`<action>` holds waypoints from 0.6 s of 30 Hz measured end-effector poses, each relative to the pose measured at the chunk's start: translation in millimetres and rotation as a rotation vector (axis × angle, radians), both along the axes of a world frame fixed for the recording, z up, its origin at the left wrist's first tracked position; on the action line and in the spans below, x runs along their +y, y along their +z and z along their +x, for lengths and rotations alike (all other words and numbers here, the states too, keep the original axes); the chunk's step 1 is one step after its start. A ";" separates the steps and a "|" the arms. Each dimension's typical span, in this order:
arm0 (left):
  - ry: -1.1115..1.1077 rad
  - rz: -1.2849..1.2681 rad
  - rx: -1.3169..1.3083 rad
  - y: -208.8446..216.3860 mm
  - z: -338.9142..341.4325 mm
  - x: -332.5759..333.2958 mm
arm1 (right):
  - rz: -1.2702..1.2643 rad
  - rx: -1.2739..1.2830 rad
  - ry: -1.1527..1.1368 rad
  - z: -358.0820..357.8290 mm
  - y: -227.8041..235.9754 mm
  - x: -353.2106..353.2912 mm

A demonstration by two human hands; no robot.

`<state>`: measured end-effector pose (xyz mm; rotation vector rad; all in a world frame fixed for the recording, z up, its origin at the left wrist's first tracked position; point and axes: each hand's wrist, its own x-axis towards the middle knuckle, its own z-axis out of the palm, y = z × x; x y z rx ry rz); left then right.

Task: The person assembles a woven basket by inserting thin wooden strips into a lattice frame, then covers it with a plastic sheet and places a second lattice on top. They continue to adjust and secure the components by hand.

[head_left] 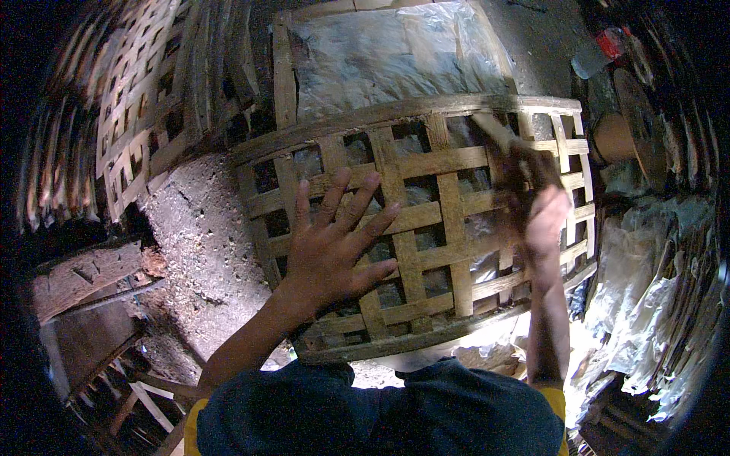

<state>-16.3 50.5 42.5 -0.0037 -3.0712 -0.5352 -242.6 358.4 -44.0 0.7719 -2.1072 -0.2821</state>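
Observation:
A rectangular panel of woven bamboo strips (453, 251) with a slatted frame lies tilted in front of me. My left hand (328, 247) rests flat on its left half, fingers spread over the lattice, holding nothing. Over the panel's right side is my right hand (547, 216), closed round a brown, brush-like tool (526, 167) that motion smears. A pale, narrow end of that tool points up and left toward the panel's far edge. Its exact kind cannot be made out.
Beyond the panel lies a wooden frame covered with clear plastic sheet (372, 61). More bamboo lattice (144, 91) leans at the far left. A plastic bottle with a red label (601, 52) lies far right. Crumpled pale sheets (639, 304) hang at right; a rough wooden plank (87, 277) is at left.

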 end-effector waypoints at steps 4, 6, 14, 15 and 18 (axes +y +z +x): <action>0.002 0.002 0.006 -6.3 1.2 2.9 | 0.064 -0.399 -0.338 -19.3 25.8 38.6; 0.014 -0.015 -0.008 -6.1 2.7 2.5 | -0.010 -0.610 -0.332 -8.8 54.9 24.9; 0.018 -0.098 0.017 -3.3 -0.4 2.3 | -0.243 -0.807 0.004 21.5 54.5 -30.1; 0.013 -0.083 0.014 -3.6 -1.8 2.4 | -0.306 -0.663 0.098 13.4 47.1 -24.9; 0.014 -0.056 -0.010 -2.4 -0.8 4.0 | -0.025 -0.123 0.131 -15.1 21.6 5.2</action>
